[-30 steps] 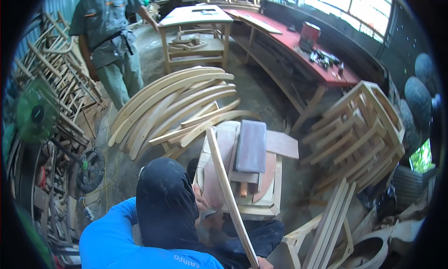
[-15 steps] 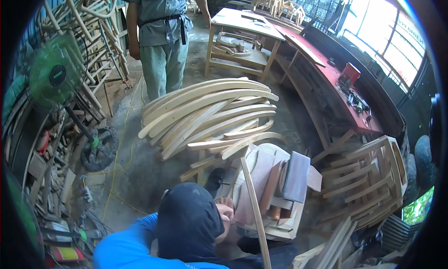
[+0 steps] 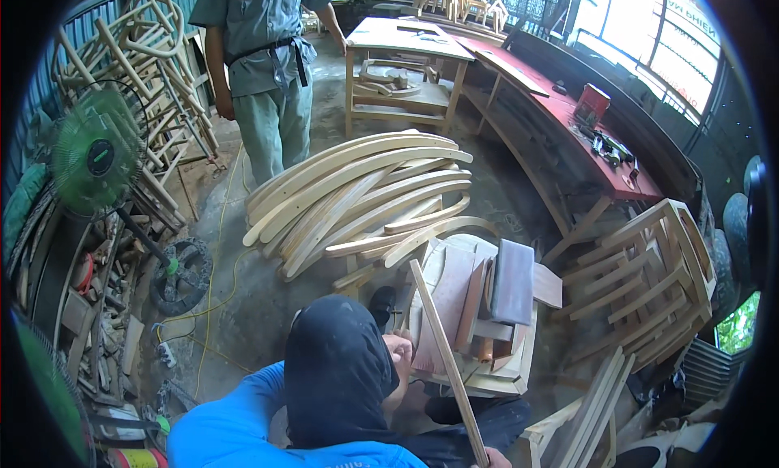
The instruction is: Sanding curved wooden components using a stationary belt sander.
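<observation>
Slat (image 3: 445, 354), long, straight and pale, runs from the bottom edge of the view up and to the left, its top end lying across the curved wooden workpiece (image 3: 454, 306). Right hand (image 3: 493, 460) shows only as a sliver at the lower edge, at the foot of the slat and apparently closed on it; the grip itself is cut off by the frame. Left hand cannot be made out, so its state cannot be told. Just left of the slat a seated person in a blue top and dark head covering (image 3: 333, 371) bends over the workpiece, one hand (image 3: 399, 356) on its near edge. The workpiece rests on a low wooden stand (image 3: 503, 375), with a grey pad (image 3: 513, 280) lying on blocks just right of the slat's top end. Beyond the slat's far end, a pile of bent wooden strips (image 3: 357, 196) covers the floor. A second person in grey-green work clothes (image 3: 268, 70) stands past that pile, beside a wooden counter (image 3: 406, 42). Far right of the right hand, chair frames (image 3: 649, 281) are stacked; behind them a red counter (image 3: 584, 135) carries tools. Far left, a green fan (image 3: 93, 156) stands among scrap timber.
</observation>
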Available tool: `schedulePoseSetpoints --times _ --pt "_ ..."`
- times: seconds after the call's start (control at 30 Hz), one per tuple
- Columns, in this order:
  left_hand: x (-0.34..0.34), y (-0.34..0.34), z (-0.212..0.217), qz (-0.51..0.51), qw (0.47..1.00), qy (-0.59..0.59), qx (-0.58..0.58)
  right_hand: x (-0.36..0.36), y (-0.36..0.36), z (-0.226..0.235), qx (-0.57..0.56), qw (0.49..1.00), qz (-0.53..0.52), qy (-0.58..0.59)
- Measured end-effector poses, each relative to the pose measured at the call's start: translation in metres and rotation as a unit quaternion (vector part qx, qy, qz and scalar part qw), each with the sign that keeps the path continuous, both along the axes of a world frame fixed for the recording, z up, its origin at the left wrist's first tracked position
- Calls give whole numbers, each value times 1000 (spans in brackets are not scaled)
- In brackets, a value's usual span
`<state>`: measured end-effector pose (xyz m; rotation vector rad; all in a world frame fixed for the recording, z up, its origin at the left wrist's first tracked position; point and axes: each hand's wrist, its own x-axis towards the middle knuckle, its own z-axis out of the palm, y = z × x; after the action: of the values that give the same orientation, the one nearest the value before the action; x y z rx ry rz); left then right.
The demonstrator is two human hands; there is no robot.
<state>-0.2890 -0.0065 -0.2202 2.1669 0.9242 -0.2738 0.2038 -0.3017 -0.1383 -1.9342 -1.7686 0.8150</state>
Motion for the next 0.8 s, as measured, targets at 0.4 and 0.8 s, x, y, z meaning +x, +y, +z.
schedulePoseSetpoints --times 0.4,0.8 --pt "30 23 96 -40 997 50 -45 -9 -4 15 -104 991 -46 -76" --pt "82 97 84 -113 975 -2 -191 6 -5 -12 11 998 7 -56"
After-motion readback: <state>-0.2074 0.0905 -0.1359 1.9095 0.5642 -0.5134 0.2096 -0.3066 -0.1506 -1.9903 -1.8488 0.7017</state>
